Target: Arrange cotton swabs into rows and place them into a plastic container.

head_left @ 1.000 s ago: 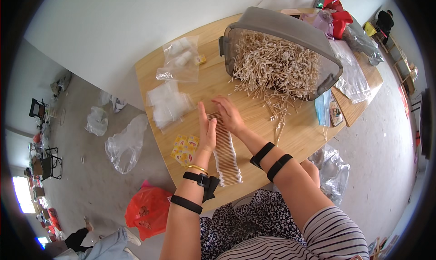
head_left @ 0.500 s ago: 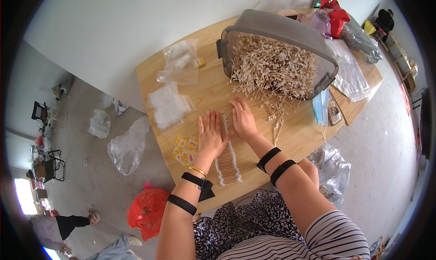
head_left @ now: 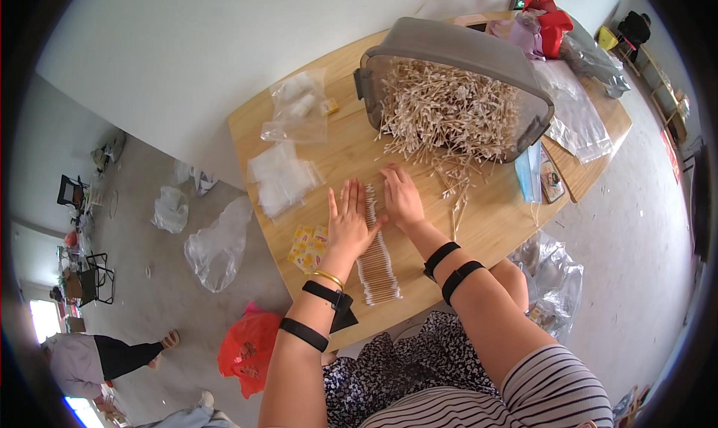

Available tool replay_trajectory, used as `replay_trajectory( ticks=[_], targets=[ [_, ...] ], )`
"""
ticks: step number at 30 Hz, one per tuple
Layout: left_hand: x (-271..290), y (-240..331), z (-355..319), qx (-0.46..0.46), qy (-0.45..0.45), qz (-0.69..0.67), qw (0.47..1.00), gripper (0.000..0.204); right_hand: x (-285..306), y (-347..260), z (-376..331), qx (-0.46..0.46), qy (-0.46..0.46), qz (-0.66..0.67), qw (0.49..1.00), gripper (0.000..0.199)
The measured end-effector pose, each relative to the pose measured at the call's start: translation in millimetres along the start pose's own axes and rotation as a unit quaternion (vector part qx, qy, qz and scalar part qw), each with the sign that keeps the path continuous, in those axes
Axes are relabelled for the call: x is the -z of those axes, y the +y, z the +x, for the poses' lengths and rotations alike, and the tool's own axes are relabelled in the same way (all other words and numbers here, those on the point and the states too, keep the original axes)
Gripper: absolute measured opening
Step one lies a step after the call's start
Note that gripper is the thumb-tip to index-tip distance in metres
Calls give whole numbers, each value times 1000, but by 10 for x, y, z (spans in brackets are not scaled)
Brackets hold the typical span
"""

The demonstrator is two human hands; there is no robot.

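A long row of cotton swabs (head_left: 380, 272) lies side by side on the wooden table in front of me. My left hand (head_left: 348, 225) rests flat along the left side of the row's far part, fingers stretched, its thumb reaching across the swabs. On the other side, my right hand (head_left: 404, 201) is open, with its fingers extended by the far end of the row and slightly bent. Beyond it, a grey plastic bin (head_left: 456, 35) lies tipped on its side, and a heap of loose swabs (head_left: 452, 106) spills from its mouth onto the table.
Left of the row are yellow patterned cards (head_left: 308, 247), a stack of small clear bags (head_left: 280, 177) and a larger clear bag (head_left: 299, 103). A blue face mask (head_left: 528, 175) and a phone-like item (head_left: 552, 180) lie right of the bin. A red bag (head_left: 247, 346) is on the floor.
Both hands stay almost in place around the row of swabs. The whole view shifts slightly. At the lower left, another person's leg has come further into sight.
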State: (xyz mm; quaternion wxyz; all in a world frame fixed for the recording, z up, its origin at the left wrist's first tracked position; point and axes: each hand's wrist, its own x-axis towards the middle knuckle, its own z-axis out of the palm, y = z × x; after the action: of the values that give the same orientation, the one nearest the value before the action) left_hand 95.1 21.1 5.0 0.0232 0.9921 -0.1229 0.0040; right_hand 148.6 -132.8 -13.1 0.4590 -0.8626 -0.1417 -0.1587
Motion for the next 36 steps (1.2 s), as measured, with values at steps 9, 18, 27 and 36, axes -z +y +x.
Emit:
replay_trajectory(
  ticks=[9, 18, 27, 36],
  targets=[
    [122, 73, -216, 0, -2, -16, 1000, 95, 28, 36, 15, 16, 5, 9, 1000, 27],
    [45, -12, -142, 9, -23, -9, 1000, 91, 18, 16, 11, 13, 7, 9, 1000, 27],
    [34, -71, 60, -12, 7, -88, 996, 85, 21, -22, -3, 5, 2, 9, 1000, 27],
    [-71, -176, -109, 43, 65, -134, 988, 87, 0, 80, 21, -1, 16, 26, 1000, 27]
  ],
)
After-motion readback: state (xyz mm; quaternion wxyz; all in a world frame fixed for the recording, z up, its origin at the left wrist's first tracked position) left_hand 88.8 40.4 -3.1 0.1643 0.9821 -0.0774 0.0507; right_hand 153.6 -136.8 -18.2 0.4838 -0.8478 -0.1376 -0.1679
